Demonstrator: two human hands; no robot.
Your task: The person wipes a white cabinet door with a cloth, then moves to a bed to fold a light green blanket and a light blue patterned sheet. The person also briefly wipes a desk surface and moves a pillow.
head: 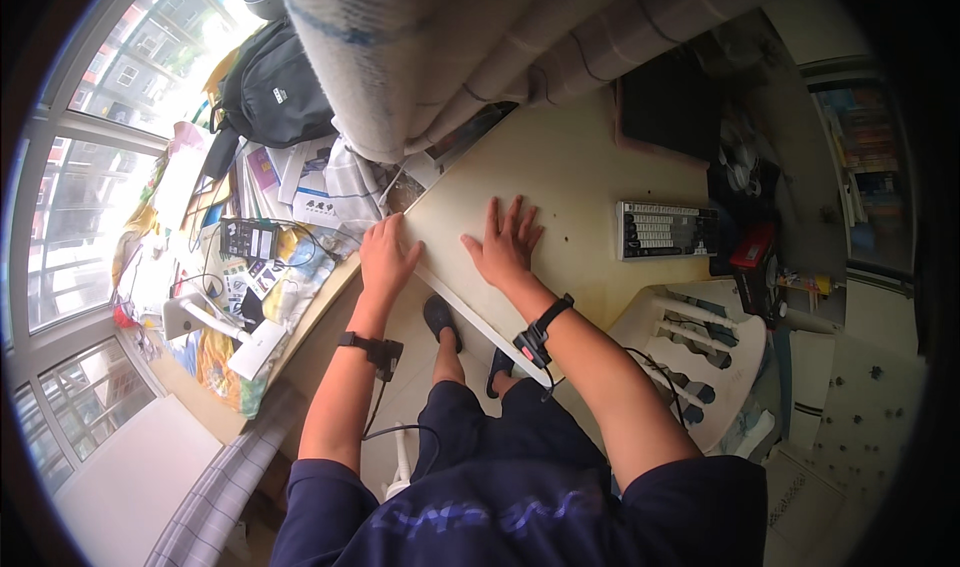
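Note:
A pale yellow table (589,169) stands before me, its near edge running diagonally in front of my legs. At its left corner is my left hand (386,258), the fingers close together and the thumb apart from them. Whether those fingers grip the corner cannot be made out. My right hand (506,250) lies palm down over the tabletop with its fingers spread and nothing in it. To the right of that hand, a keyboard (664,231) with white and dark keys rests on the table. Each wrist wears a black strap with a small cabled device.
A plaid curtain (375,64) hangs over the table's far left side. Along the window, a ledge holds a black backpack (274,86), papers, a black adapter box (249,238) and a white lamp (217,323). A dark flat panel (664,113) and a white chair (720,372) are at right.

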